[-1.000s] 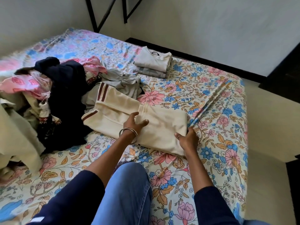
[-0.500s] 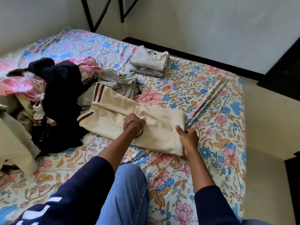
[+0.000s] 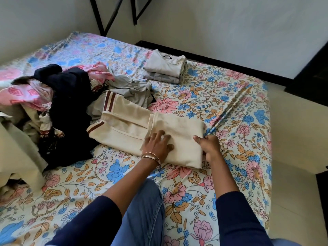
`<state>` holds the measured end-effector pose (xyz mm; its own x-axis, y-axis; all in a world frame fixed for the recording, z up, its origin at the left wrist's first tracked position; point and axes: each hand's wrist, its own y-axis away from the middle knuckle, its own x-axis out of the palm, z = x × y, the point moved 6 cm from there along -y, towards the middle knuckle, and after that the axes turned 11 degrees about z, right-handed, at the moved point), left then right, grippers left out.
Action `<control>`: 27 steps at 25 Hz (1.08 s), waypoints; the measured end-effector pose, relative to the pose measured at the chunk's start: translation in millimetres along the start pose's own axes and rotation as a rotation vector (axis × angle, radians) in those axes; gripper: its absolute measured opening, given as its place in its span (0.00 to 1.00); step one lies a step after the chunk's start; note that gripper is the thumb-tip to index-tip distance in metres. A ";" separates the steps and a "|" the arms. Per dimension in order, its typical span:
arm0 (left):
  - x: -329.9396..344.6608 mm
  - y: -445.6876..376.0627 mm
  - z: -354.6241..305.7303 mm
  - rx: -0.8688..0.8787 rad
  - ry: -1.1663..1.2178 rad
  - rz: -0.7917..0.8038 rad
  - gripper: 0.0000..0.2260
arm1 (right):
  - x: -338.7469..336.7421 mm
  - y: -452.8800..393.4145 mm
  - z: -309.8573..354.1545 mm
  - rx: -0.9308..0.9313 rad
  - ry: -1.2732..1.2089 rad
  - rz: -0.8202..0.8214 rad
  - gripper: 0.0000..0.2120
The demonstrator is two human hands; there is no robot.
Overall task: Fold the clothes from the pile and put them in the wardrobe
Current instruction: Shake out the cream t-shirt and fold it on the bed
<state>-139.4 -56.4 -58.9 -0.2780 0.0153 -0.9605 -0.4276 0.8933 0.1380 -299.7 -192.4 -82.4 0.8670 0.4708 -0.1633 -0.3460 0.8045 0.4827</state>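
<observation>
— On the floral bed [image 3: 204, 107], where's the cream garment [image 3: 159, 128]?
— Centre, under both hands. Left hand [image 3: 157, 144] lies flat, fingers spread. Right hand [image 3: 209, 145], at three o'clock, pinches its edge; pile [image 3: 58, 107] at nine.

Single view only, so you have no second angle and no overlap to cross-check. The camera sits on your head, wide-angle, pitched forward and down across the bed [image 3: 204, 107]. Your sleeves and knee fill the bottom edge, very close. Left hand [image 3: 157, 143] and right hand [image 3: 208, 145] sit near frame centre, at arm's reach. Further out you get the room corner, with wall [image 3: 230, 29] across the top. Floor [image 3: 292, 139] runs down the right side.
</observation>
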 end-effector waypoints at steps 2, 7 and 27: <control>12.9 -0.3 0.0 -0.019 0.016 0.125 0.22 | 1.2 7.3 0.7 0.021 -0.119 0.084 0.05; 11.5 6.1 -40.6 0.129 0.066 0.232 0.24 | -70.9 34.3 15.8 -0.050 -0.169 -0.061 0.12; -37.3 -14.1 16.5 -0.389 1.415 0.264 0.22 | 102.0 81.0 102.2 -0.325 0.526 0.311 0.16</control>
<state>-108.8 -62.2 -29.1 -0.8680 -0.4873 0.0951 -0.3665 0.7580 0.5395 -202.6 -116.2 28.0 0.4489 0.7444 -0.4943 -0.7116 0.6324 0.3061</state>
